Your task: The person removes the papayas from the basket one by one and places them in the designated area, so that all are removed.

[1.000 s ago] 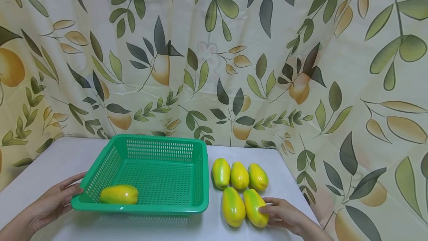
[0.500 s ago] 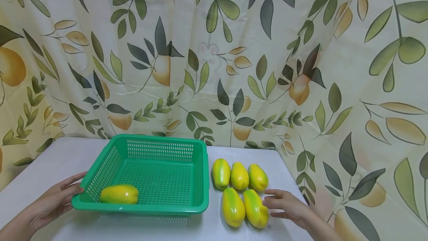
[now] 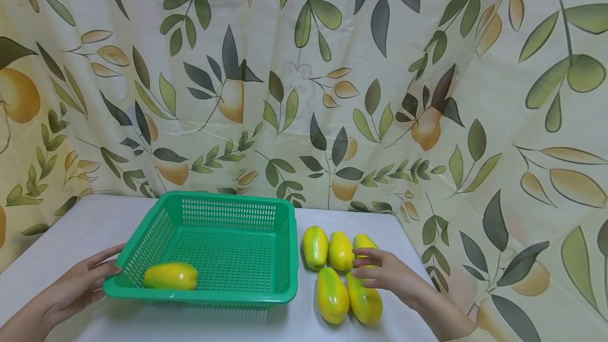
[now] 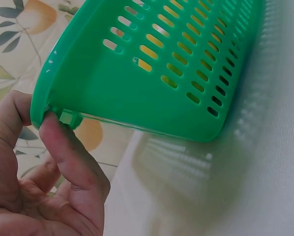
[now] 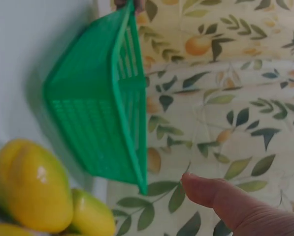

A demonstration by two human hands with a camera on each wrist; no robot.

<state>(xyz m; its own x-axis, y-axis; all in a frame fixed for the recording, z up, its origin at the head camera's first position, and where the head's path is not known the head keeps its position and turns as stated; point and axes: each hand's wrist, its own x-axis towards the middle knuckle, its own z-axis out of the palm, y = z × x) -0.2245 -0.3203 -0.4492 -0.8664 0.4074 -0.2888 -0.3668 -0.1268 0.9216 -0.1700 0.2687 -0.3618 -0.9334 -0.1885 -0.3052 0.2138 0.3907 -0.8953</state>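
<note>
A green plastic basket (image 3: 223, 249) stands on the table, its near left corner rim pinched between the thumb and index finger of my left hand (image 3: 78, 284). The left wrist view shows the pinching fingers (image 4: 70, 157) on the rim close up. One yellow-green papaya (image 3: 171, 276) lies inside the basket by the near left wall. My right hand (image 3: 387, 273) hovers over the right side of a group of papayas, fingers extended and holding nothing. It partly hides the back right papaya (image 3: 364, 241) and the front right papaya (image 3: 366, 302).
More papayas lie right of the basket: a back left one (image 3: 315, 247), a back middle one (image 3: 341, 250) and a front left one (image 3: 332, 295). The white table (image 3: 266, 326) ends at a leaf-patterned curtain (image 3: 304, 120) behind and to the right.
My right hand has let go of the front right papaya, drawn off to the right, then come up and back left over the group. My left hand stays on the basket.
</note>
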